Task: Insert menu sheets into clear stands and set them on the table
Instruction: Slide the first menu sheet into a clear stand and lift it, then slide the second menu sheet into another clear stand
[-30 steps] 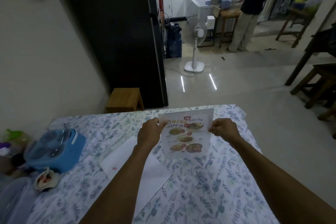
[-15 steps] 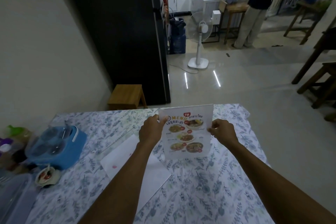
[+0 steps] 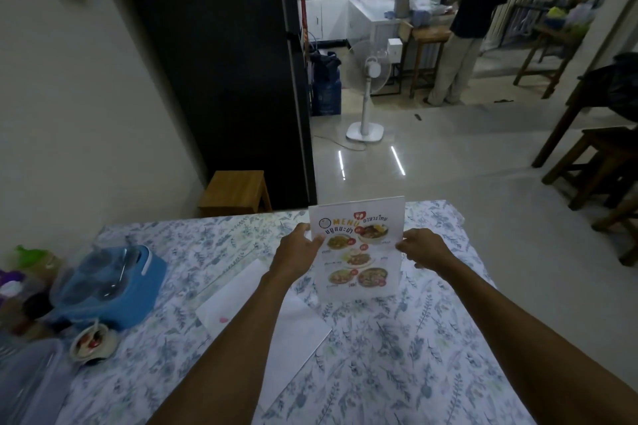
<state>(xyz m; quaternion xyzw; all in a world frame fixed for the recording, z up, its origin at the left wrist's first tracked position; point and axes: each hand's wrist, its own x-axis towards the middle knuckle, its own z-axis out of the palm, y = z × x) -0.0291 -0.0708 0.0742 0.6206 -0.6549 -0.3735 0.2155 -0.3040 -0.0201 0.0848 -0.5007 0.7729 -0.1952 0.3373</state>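
A clear stand holding a colourful menu sheet point(image 3: 357, 248) stands upright near the far edge of the floral-cloth table point(image 3: 397, 355). My left hand point(image 3: 297, 252) grips its left edge and my right hand point(image 3: 419, 247) pinches its right edge. The stand's base rests on or just above the cloth; I cannot tell which. White sheets point(image 3: 262, 317) lie flat under my left forearm.
A blue container with a clear lid point(image 3: 110, 283), a small bowl point(image 3: 91, 345) and bottles sit at the table's left. Beyond the table are a wooden stool point(image 3: 234, 191), a floor fan point(image 3: 367, 93), wooden stools at right point(image 3: 600, 162) and a person standing at a counter point(image 3: 462, 28).
The menu stand has come more upright and sits slightly lower toward the table. Both hands kept their grip on its edges.
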